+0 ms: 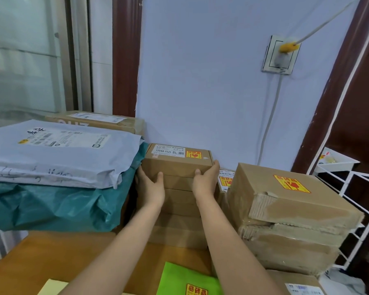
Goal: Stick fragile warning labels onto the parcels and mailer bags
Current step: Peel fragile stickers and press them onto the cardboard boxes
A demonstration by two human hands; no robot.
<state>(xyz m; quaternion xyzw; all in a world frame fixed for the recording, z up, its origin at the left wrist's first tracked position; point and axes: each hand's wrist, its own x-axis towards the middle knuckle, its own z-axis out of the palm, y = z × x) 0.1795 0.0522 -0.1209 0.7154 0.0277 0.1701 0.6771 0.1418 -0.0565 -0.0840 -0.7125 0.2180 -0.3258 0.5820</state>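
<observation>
- A small flat brown cardboard box [177, 165] sits on top of a stack of like boxes [179, 211] in the middle of the wooden table [41, 258], close to the pale wall [200, 71]
- Its top carries a white printed shipping label [169, 150] and, just to the right of it, a yellow fragile sticker [193, 154] with red marks
- The left hand [150, 187] grasps the box's left side, thumb curled on the front face, fingers hidden behind the edge
- The right hand [207, 178] grasps the right side, thumb on the front, fingers wrapped round the corner
- To the right stands a stack of larger taped cartons [290, 220]; the top one bears a yellow fragile sticker [291, 183]
- Between the two stacks another stickered parcel [225, 180] shows partly
- To the left a grey mailer bag [58, 154] lies on a teal bag [58, 207], a flat carton [98, 121] behind them
- At the near edge lies a green bag [188, 279] with a yellow sticker [196, 290]
- A white wire rack [349, 188] stands at the far right
</observation>
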